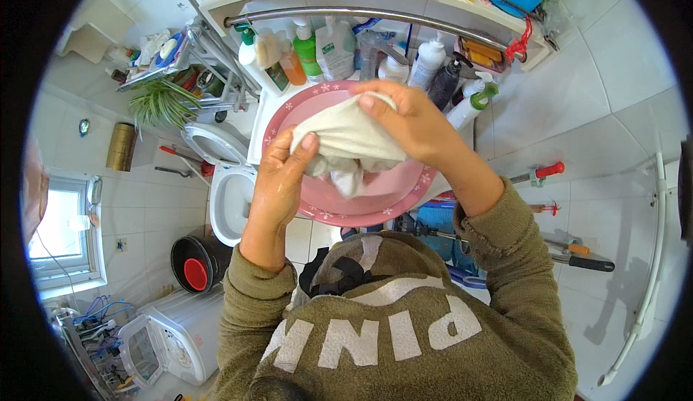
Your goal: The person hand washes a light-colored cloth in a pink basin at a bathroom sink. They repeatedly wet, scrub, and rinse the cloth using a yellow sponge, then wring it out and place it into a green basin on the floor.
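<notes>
Stretched between my two hands is a pale cream cloth, its lower edge bunched and hanging. My left hand grips its left end, thumb on top, with wet-looking skin. My right hand pinches the upper right part between thumb and fingers. Below the cloth is a round pink plastic basin with white flower prints on its rim, resting on a white sink counter. A whitish part of fabric dangles under the cloth over the basin; whether it is a separate piece I cannot tell.
Pump bottles and a faucet stand behind the basin, below a metal rail and a crowded shelf. At the left are an open toilet, a spider plant and a black bucket. Long-handled tools hang at the right.
</notes>
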A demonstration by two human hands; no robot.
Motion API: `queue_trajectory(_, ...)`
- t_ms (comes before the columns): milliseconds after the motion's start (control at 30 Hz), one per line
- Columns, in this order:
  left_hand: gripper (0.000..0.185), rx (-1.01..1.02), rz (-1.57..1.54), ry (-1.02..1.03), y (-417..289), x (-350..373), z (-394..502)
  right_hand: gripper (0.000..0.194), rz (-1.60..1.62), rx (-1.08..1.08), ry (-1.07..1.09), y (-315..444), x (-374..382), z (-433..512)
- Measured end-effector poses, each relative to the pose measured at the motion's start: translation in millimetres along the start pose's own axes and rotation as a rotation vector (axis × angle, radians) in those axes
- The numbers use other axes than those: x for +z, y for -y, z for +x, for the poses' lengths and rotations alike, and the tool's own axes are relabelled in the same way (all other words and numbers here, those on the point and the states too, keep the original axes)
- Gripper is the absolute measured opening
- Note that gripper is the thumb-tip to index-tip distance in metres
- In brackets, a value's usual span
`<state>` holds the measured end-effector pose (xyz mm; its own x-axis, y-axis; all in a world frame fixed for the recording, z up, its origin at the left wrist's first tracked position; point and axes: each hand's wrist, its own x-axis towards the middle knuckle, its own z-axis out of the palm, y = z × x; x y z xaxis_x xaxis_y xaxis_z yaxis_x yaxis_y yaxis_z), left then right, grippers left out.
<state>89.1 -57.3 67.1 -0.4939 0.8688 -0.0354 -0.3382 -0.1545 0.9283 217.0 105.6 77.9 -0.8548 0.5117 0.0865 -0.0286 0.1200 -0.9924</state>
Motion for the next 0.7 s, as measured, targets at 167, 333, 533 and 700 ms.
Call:
queue_trajectory(167, 0.033, 0.023, 0.169, -0.017, 4, -8, -9, 0.037, -0.285, 0.174, 0.436, -1, -21, -9)
queue_trajectory(333, 0.043, -0.071, 0.197, -0.179, 20, -7, -6, 0.036, 0.281, 0.113, 0.051, -7, 9, -18)
queue_trajectory(533, 0.036, -0.307, -0.297, -0.207, 57, 9, 8, 0.016, -1.025, -0.454, -0.071, -27, 59, 7)
queue_trajectory(700, 0.034, 0.018, -0.575, 0.116, 100, -22, 20, 0.024, -0.989, -0.425, -0.003, -36, 65, 14)
